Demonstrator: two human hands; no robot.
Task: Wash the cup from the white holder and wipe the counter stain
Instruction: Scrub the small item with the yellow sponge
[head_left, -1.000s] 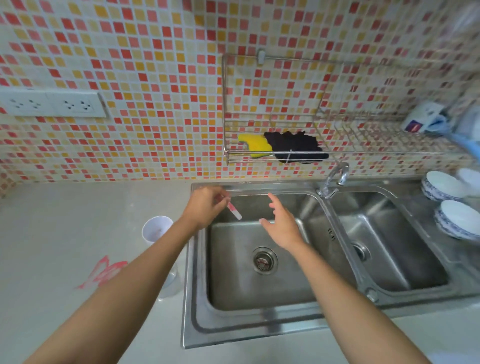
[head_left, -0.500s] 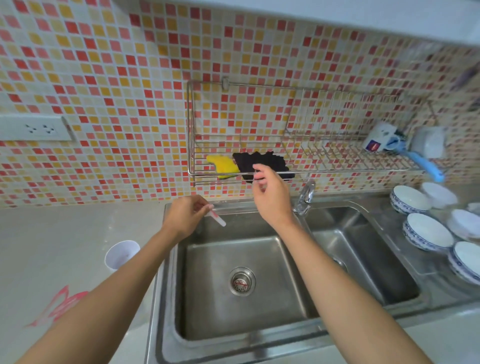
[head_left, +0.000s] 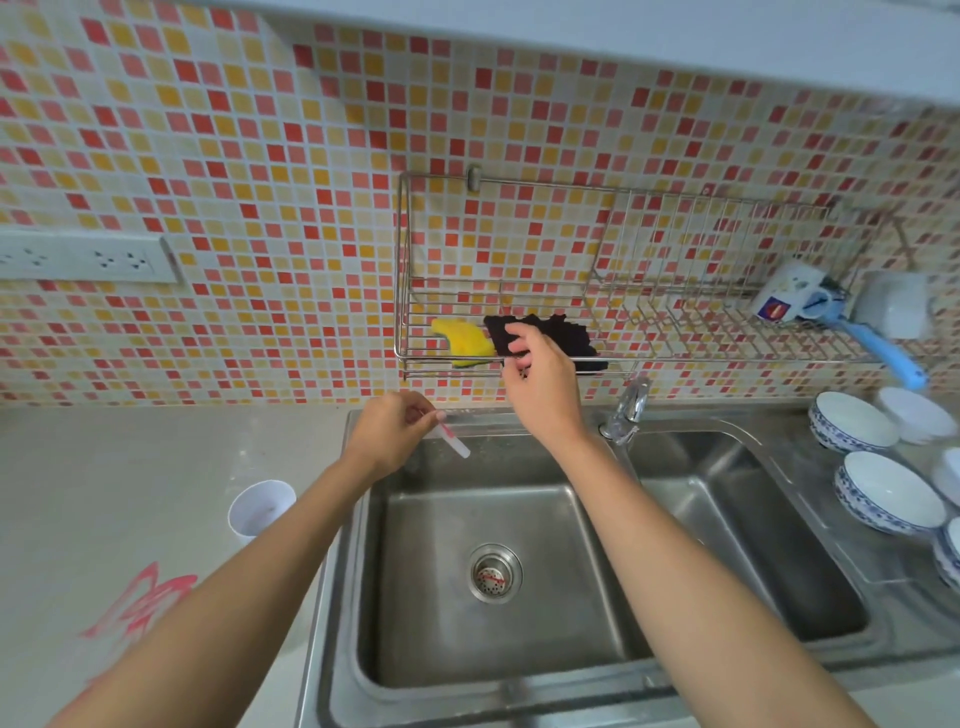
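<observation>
A white cup (head_left: 261, 506) stands upright on the grey counter just left of the sink, with a pinkish tint inside. A red stain (head_left: 140, 603) marks the counter near the front left, partly behind my left forearm. My left hand (head_left: 387, 436) hovers over the sink's back left corner, pinching a small white and pink stick (head_left: 456, 444). My right hand (head_left: 543, 387) is raised to the wire wall rack (head_left: 675, 358), thumb on top of a black cloth (head_left: 566, 338) and fingers under its front edge. A yellow sponge (head_left: 462, 338) lies beside the cloth.
The double steel sink (head_left: 332, 597) fills the middle, with its faucet (head_left: 631, 408) between the basins. Several blue-rimmed bowls (head_left: 852, 426) sit on the right drainboard. A mug (head_left: 784, 299) and a blue brush (head_left: 883, 348) lie at the rack's right end. Wall sockets (head_left: 88, 257) are at left.
My right hand rose from above the sink to the rack and closed on the black cloth. My left hand stayed over the sink's back corner with the stick. The view tilted upward.
</observation>
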